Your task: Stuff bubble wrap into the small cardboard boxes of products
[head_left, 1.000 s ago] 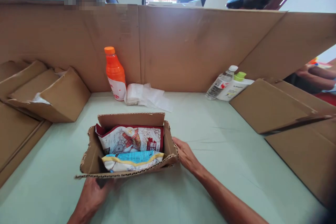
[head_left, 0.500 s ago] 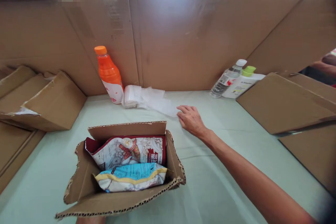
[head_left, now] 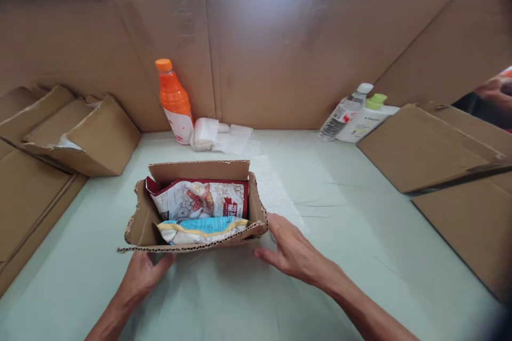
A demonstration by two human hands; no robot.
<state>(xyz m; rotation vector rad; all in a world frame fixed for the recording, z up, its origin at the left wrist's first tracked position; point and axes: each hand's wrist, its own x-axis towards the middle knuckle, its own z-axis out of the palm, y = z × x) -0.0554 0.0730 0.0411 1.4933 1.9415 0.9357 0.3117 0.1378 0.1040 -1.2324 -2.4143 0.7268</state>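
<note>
An open cardboard box [head_left: 199, 171] is held between my two hands over the pale green cloth. Inside it a dark red and white printed pouch [head_left: 208, 198] leans at the back, with a blue, yellow and white pouch [head_left: 206, 226] in front. My left hand [head_left: 140, 275] grips the box's lower front left, its fingers partly hidden underneath. My right hand [head_left: 288, 248] holds the right end, thumb toward the front and fingers hidden along the side. Behind the box, a roll of clear plastic wrap [head_left: 206, 135] has a loose strip [head_left: 280, 197] running forward to the box's right.
An orange bottle [head_left: 176, 106] stands beside the roll. A clear water bottle [head_left: 346, 113] and a white bottle with a green cap [head_left: 367, 122] lean at the back right. Cardboard boxes flank both sides, and a tall cardboard wall [head_left: 320, 58] closes the back. Another person's hand [head_left: 498, 91] shows far right.
My right hand has left the plastic strip and come back to the box's right end. The strip now lies further out. The box has shifted away from me, and my left hand shows more.
</note>
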